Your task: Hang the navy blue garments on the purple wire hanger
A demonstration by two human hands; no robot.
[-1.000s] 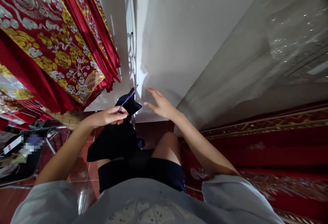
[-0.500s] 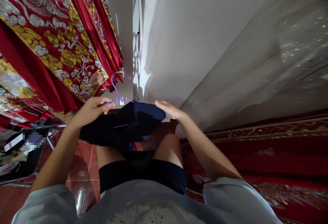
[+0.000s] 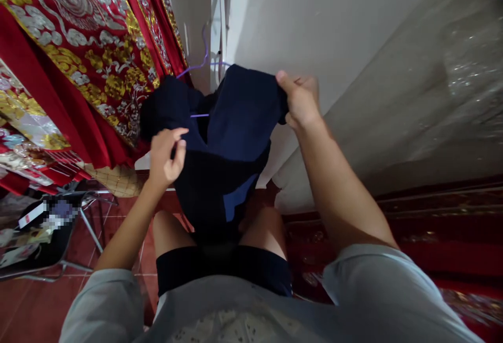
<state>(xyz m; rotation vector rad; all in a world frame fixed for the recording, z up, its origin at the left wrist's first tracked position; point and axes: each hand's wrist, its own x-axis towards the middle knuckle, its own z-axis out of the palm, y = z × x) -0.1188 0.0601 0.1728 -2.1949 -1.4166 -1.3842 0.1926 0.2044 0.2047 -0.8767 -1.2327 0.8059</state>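
A navy and black shirt [image 3: 243, 118] with a brighter blue patch hangs upright in front of me on a purple wire hanger [image 3: 205, 44]. Its hook stands above the collar, and the hanger's lower bar shows through the neck opening. My right hand [image 3: 302, 99] is closed on the shirt's right shoulder or sleeve edge. In front of the shirt's left side is my left hand [image 3: 167, 157], its thumb and forefinger apart with no cloth visible between them. Whether its fingertips brush the fabric, I cannot tell.
Red cloth with gold and silver embroidery [image 3: 98, 55] hangs at left. Below it, a metal-legged black chair [image 3: 51, 249] bears several small items. A pale wall [image 3: 298, 23] is ahead, plastic-like sheeting [image 3: 408, 102] at right, and more red cloth [image 3: 444, 249] lower right.
The shirt and hanger have risen and spread upright from a folded position near my knees. My left hand has let go of the hanger; my right hand has moved up and closed on the shirt.
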